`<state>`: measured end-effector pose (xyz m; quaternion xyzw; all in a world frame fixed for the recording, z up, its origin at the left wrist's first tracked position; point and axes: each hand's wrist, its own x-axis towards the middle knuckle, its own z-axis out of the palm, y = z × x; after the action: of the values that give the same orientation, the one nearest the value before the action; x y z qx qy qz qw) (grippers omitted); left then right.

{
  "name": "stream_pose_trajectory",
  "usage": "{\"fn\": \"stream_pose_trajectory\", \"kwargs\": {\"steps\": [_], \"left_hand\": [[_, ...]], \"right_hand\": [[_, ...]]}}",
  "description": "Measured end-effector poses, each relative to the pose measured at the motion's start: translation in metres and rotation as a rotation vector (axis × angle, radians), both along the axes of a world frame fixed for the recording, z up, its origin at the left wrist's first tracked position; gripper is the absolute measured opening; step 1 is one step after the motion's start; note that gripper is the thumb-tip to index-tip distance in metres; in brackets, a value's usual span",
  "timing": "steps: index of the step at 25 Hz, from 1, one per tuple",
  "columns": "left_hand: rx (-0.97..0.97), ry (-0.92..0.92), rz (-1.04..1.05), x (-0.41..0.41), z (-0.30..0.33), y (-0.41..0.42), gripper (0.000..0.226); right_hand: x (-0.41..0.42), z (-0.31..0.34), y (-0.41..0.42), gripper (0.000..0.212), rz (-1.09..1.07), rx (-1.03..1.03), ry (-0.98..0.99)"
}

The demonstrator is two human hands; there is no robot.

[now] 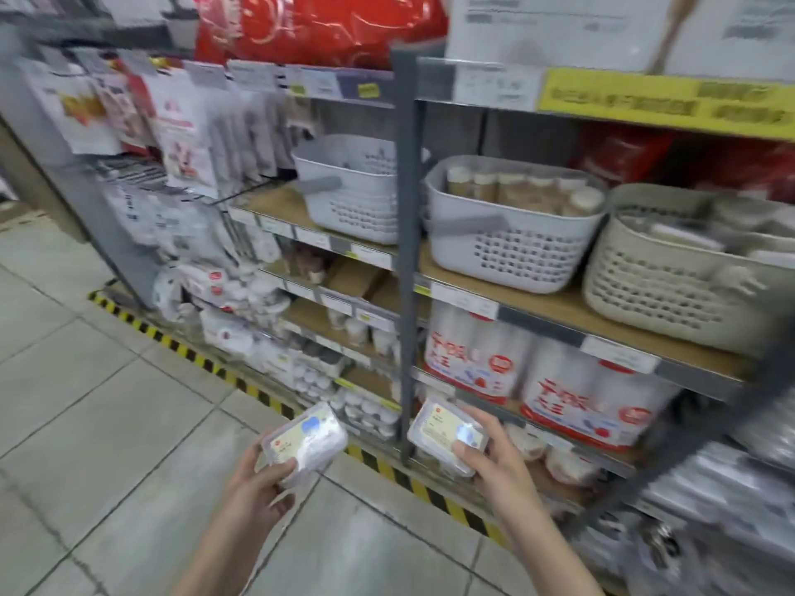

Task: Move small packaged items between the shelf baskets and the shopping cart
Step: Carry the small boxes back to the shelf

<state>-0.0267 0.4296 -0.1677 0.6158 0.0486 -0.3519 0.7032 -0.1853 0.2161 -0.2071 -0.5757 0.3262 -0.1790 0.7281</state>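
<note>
Left fingers (287, 468): curled under and round the near edge of the left pack (306, 440), thumb side on its lid; a firm hold.
Right fingers (466, 450): thumb on the label, the rest wrapped beneath the right pack (447, 432); grasping it.
Left hand (262, 488): low, over the tiled floor, in front of the shelving.
Right hand (490, 458): just right of the grey upright post (406, 251), level with the lowest shelves.
Packs: small clear tubs with pale labels, one per hand, well apart, both held in the air, in no basket.
Step in hand (judged): carrying the pair toward a basket or the cart.
Handling advice: keep each tub flat, lid up; raise over the rim of the middle grey basket (507, 247) or beige basket (671, 286) and set down, one hand at a time.
Left grey basket (352, 200): contents not visible.
Shopping cart: a dark blurred bar at right may belong to it; cannot tell.
Legibility: motion blur throughout; label print and shelf tags unreadable.
</note>
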Motion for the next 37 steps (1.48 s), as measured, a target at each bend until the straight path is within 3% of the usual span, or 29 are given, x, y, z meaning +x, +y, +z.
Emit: {"fn": "stream_pose_trajectory", "kwargs": {"steps": [6, 9, 12, 14, 16, 18, 23, 33, 37], "left_hand": [[-0.011, 0.001, 0.037, 0.096, 0.010, 0.017, 0.039], [-0.076, -0.001, 0.005, 0.139, 0.023, -0.007, 0.038], [-0.108, -0.031, -0.015, 0.189, 0.040, -0.037, 0.054], [-0.116, -0.070, 0.003, 0.227, 0.054, -0.055, 0.054], [-0.131, -0.138, -0.006, 0.262, 0.073, -0.074, 0.055], [-0.119, -0.196, -0.034, 0.295, 0.090, -0.094, 0.052], [-0.079, -0.370, -0.058, 0.343, 0.113, -0.144, 0.038], [-0.095, -0.794, -0.386, 0.463, 0.153, -0.238, 0.028], [0.139, -1.084, -0.571, 0.500, 0.161, -0.283, 0.011]], "right_hand": [[0.088, 0.014, 0.011, 0.036, -0.012, 0.070, 0.001], [0.128, 0.032, -0.003, 0.053, -0.010, 0.039, -0.008], [0.181, 0.050, -0.027, 0.063, 0.027, 0.020, -0.065], [0.217, 0.062, -0.040, 0.053, 0.059, -0.013, -0.085], [0.250, 0.076, -0.050, 0.047, 0.095, -0.030, -0.133], [0.281, 0.090, -0.062, 0.054, 0.088, -0.057, -0.162], [0.328, 0.115, -0.090, 0.034, -0.066, -0.138, -0.210], [0.403, 0.170, -0.124, 0.036, -0.392, -0.325, -0.186], [0.444, 0.179, -0.143, 0.028, -0.437, -0.445, -0.047]]}}
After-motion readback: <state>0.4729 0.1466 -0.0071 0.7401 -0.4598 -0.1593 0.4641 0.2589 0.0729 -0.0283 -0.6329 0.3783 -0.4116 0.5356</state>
